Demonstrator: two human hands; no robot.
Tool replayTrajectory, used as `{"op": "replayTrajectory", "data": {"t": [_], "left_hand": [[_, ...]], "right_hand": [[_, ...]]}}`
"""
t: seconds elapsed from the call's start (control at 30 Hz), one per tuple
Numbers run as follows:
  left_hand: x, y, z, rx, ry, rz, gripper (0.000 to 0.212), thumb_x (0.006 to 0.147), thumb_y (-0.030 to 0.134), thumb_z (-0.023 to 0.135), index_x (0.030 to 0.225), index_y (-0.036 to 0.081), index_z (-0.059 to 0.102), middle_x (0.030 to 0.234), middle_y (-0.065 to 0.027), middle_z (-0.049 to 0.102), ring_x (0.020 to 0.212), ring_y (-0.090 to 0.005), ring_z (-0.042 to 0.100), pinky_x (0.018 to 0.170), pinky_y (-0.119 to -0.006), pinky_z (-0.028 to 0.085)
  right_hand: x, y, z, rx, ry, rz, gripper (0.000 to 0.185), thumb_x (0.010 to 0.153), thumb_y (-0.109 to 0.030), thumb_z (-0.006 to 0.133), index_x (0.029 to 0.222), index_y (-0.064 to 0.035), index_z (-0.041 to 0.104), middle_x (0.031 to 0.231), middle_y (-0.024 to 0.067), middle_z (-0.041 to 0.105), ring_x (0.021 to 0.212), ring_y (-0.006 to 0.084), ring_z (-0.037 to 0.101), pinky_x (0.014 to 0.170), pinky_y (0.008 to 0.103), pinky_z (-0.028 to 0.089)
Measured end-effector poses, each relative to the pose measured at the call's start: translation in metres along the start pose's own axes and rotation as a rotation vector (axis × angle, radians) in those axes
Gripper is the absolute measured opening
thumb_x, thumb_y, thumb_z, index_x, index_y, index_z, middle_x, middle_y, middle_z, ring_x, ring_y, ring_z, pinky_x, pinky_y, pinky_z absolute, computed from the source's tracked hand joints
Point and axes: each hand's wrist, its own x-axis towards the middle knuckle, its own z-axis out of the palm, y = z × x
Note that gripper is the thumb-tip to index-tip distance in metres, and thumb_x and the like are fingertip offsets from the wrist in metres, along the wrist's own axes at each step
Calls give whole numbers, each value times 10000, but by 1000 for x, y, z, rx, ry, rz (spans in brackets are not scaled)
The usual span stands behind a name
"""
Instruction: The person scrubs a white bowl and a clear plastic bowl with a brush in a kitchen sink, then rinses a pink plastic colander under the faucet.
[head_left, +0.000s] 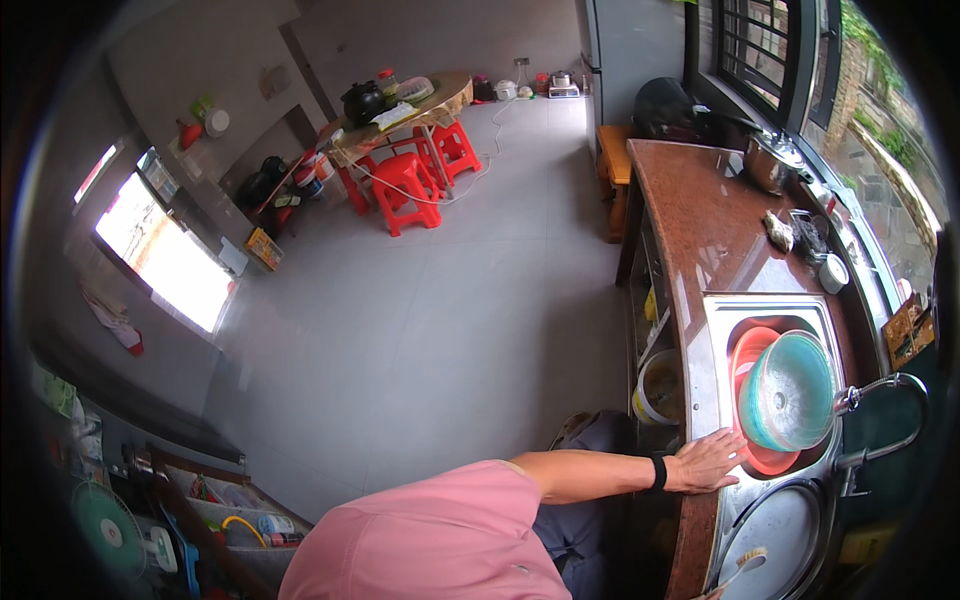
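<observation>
My left hand (709, 461), with a black band at the wrist, rests fingers apart on the near metal rim of the sink (701, 397). Its fingertips are beside a red plastic basin (754, 345). Tilted in that basin is a translucent green bowl or basin (787, 390). A scrubbing brush (752, 559) with pale bristles shows over a round metal lid or tray (772, 532) in the other sink bowl. Only a sliver of my right hand (712, 595) appears at the bottom edge, at the brush's handle; the rest is out of view.
A curved faucet (889, 442) stands behind the sink. Farther along the brown countertop (697, 202) are a steel pot (772, 165) and a small white container (833, 273). Below the counter is a white bucket (660, 390). Red stools (405, 187) stand by a table across the room.
</observation>
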Motion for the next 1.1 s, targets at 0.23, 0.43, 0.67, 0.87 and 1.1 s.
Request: {"op": "replayTrajectory", "data": {"t": [0.23, 0.43, 0.67, 0.87, 1.1], "left_hand": [[0, 1, -6, 33, -92, 30, 545, 985, 442, 613, 1330, 19, 599, 1459, -207, 526, 1422, -358, 442, 1197, -496, 332], [22, 5, -11, 125, -193, 143, 515, 983, 449, 603, 1318, 57, 620, 1431, -176, 566, 1393, -326, 482, 1170, -560, 334], [33, 10, -45, 152, -457, -10, 532, 961, 363, 648, 1439, 140, 575, 1571, -48, 491, 1461, -250, 436, 1195, -539, 290], [42, 11, -49, 171, -569, 34, 522, 975, 334, 631, 1470, 186, 555, 1585, -45, 472, 1449, -274, 436, 1195, -563, 268], [48, 5, -64, 144, -663, 87, 558, 982, 345, 623, 1516, 231, 507, 1615, -90, 423, 1467, -268, 417, 1187, -590, 261]], "right_hand": [[1, 1, 6, -146, -12, -137, 317, 1077, -157, 538, 1310, 13, 669, 1221, 181, 725, 982, 341, 721, 835, 404, 581], [18, -13, 7, -83, -130, 10, 343, 1081, -162, 532, 1351, 19, 643, 1164, 210, 710, 938, 394, 660, 825, 459, 542], [-5, 28, 18, 22, -330, 38, 407, 984, -34, 577, 1379, 61, 593, 1098, 247, 658, 942, 434, 628, 816, 497, 512], [-4, 18, 15, -22, -358, 98, 419, 988, -76, 586, 1386, 52, 583, 1123, 238, 652, 942, 419, 642, 819, 487, 525], [0, 12, 12, -11, -467, 184, 395, 1009, -155, 567, 1366, 14, 586, 1120, 233, 632, 962, 442, 630, 807, 504, 511]]}}
